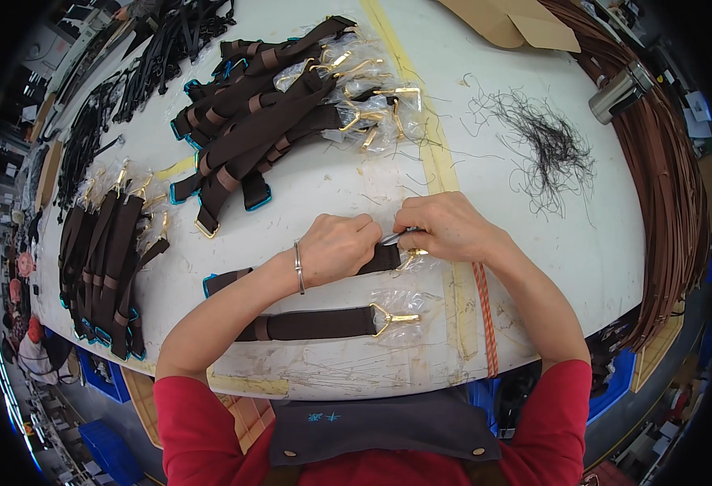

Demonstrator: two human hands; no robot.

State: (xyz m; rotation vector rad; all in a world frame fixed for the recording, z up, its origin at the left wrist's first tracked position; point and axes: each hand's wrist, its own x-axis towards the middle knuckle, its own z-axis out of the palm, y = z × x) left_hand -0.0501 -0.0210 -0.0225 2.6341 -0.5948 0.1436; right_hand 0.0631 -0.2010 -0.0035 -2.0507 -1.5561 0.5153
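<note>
A dark brown webbing strap (383, 259) lies across the table in front of me, with a gold metal hook (413, 256) at its right end. My left hand (338, 249) is closed on this strap, its fingertips pinched close to the hook. Small silver snips (393, 237) show between the two hands, partly hidden; my right hand (446, 226) is closed around them, above the strap's end. Nearer to me lies a second brown strap (323, 324), flat, its gold hook (393, 318) in clear plastic.
Brown straps (267, 121) with gold hooks are heaped at the back left. Another bundle (106, 263) lies at the left. Loose black threads (546, 146) form a tangle at the right. Beyond them are a metal cylinder (621, 93) and long brown strips (664, 178). An orange cord (485, 324) crosses the front edge.
</note>
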